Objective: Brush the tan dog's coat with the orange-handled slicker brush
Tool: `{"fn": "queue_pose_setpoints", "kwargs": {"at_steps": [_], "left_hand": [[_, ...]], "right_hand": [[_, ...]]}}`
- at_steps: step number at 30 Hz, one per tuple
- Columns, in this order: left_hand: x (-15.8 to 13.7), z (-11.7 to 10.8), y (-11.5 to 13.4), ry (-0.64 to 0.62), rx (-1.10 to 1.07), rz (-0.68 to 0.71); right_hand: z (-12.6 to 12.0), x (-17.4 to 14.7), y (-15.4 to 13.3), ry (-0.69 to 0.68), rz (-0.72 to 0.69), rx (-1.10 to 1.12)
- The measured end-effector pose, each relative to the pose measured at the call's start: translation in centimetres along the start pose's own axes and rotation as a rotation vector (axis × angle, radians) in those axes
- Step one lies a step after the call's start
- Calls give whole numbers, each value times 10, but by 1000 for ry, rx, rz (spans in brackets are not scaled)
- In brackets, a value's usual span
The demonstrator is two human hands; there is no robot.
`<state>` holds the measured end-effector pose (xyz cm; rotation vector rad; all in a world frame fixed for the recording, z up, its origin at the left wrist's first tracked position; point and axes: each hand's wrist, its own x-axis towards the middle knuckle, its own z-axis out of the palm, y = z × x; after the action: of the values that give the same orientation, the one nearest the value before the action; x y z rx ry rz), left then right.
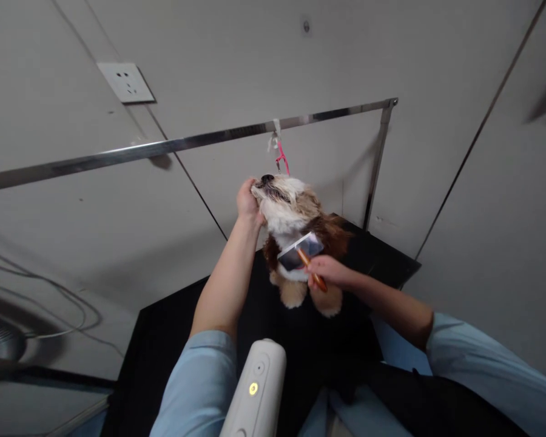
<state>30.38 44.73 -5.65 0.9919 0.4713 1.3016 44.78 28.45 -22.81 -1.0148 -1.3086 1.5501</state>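
The right hand (324,270) is gripping a slicker brush (302,252) by its handle (319,282), the wide head slanting across the chest (279,226) of the dog (306,203), just beyond the grip. The dog is occupying the black grooming table (173,346), the left hand (249,203) cupping its muzzle (277,185).

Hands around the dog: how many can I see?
2. The left hand holds the dog at its muzzle, fingers partly hidden; the right hand grips the handle of the slicker brush at its chest.
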Motion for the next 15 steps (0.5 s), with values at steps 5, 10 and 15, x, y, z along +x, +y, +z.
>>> {"fn": "queue_pose_setpoints", "kwargs": {"at_steps": [5, 10, 15], "left_hand": [[5, -7, 5, 57, -109, 6], [7, -9, 12, 57, -71, 43], [4, -2, 14, 41, -55, 65]], "right_hand": [[-17, 1, -8, -17, 59, -140], [-14, 0, -12, -143, 146, -141], [-11, 21, -27, 38, 0, -96]]}}
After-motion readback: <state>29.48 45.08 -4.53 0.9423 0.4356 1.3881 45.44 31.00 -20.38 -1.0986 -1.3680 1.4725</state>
